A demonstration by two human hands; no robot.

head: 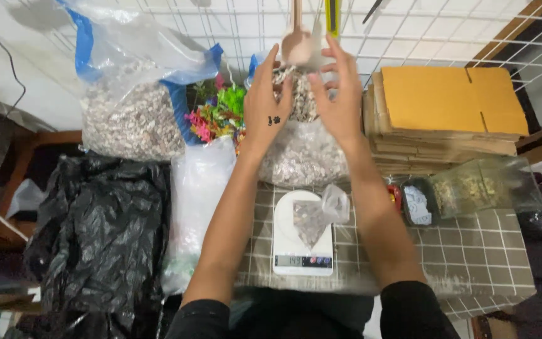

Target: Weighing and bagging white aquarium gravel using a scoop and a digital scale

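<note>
**Small bag on the scale, hands up at the scoop**

The small clear bag (pixel 313 216) of pale bits lies on the white kitchen scale (pixel 302 233), close to the person's body. It leans, with its puffy open top up and to the right and its pointed, filled end down toward the scale's little screen. The scale sits on a gray tiled table (pixel 472 251).

Both arms reach over the bag and past it. So the bag is below and behind the hands, well apart from them, nearer the person than the hands are.

Farther out, the left hand (pixel 266 107) and the right hand (pixel 340 100) are side by side with fingers spread. Both hold nothing. Just between their fingertips hangs a wooden scoop (pixel 297 37), bowl down, handle going straight up. The right fingers look a bit nearer to it.

Under the hands sits a big clear bag (pixel 302 150) full of the same pale bits. A stack of flat cardboard boxes (pixel 446 107) is off to the right.
</note>
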